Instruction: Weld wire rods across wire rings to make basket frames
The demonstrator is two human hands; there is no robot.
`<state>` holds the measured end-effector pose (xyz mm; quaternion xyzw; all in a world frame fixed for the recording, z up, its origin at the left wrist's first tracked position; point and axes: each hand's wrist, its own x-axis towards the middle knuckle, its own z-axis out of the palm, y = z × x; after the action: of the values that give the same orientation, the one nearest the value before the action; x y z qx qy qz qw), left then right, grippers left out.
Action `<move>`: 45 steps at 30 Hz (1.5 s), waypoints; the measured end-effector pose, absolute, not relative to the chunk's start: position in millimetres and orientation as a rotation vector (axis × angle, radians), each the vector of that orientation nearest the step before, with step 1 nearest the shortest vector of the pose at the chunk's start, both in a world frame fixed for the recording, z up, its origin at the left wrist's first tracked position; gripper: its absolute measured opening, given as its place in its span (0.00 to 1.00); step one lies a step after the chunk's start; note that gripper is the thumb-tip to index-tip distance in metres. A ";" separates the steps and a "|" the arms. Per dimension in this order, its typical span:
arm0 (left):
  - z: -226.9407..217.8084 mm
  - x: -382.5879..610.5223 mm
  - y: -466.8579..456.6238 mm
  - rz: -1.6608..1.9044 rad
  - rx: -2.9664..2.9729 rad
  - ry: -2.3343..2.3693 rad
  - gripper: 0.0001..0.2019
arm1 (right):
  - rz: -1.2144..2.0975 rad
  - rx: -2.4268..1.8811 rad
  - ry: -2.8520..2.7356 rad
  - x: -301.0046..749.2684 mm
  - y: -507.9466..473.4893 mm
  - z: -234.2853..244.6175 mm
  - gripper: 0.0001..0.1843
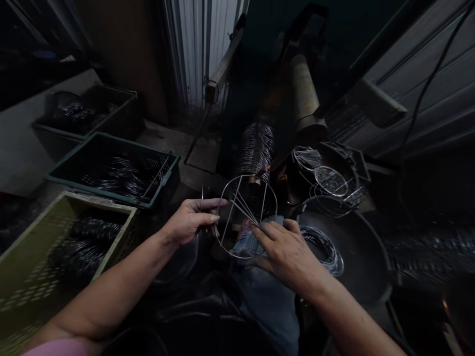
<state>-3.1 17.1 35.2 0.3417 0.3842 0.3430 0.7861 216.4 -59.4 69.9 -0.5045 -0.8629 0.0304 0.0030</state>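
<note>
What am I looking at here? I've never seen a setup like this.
There's no robot: a person works with two bare hands, filmed from a camera on their head, looking forward and down. The left hand holds a wire ring at its left side; the right hand holds several thin wires across it. To the right, a basin holds a coil of wire. To the left, a yellow crate and a green crate contain dark, shiny pieces.

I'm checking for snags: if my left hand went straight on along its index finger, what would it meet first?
From the left hand, probably the nearer straight wire crossing the wire ring, then the thin wires at the right hand. Depth is unclear.
</note>
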 end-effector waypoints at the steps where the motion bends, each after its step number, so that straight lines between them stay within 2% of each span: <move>1: 35.1 -2.7 18.1 0.743 0.735 0.827 0.20 | 0.090 -1.581 -2.711 217.1 -57.8 70.9 0.30; 13: 33.6 -0.4 27.1 0.782 0.728 0.807 0.18 | 0.037 -1.562 -2.756 219.6 -43.3 79.8 0.26; 27: 37.8 7.2 37.7 0.798 0.688 0.813 0.21 | 0.027 -1.520 -2.820 230.1 -23.3 93.3 0.24; 35: 34.9 8.8 35.5 0.791 0.668 0.782 0.18 | 0.031 -1.514 -2.813 229.5 -25.7 97.0 0.25; 39: 23.8 1.3 29.9 0.818 0.518 0.701 0.16 | -0.045 -1.448 -2.809 226.5 -43.8 110.7 0.16; 41: 13.9 -3.9 23.6 0.780 0.408 0.649 0.18 | -0.103 -1.392 -2.790 220.2 -49.5 119.9 0.13; 45: -7.0 -6.4 4.9 0.717 0.303 0.587 0.25 | -0.260 -1.312 -2.838 188.3 -31.5 128.3 0.17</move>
<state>-6.4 4.9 -7.0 0.1458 0.2821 0.3443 0.8836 188.3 -31.5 128.3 -0.4181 -0.9046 -0.0828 0.0021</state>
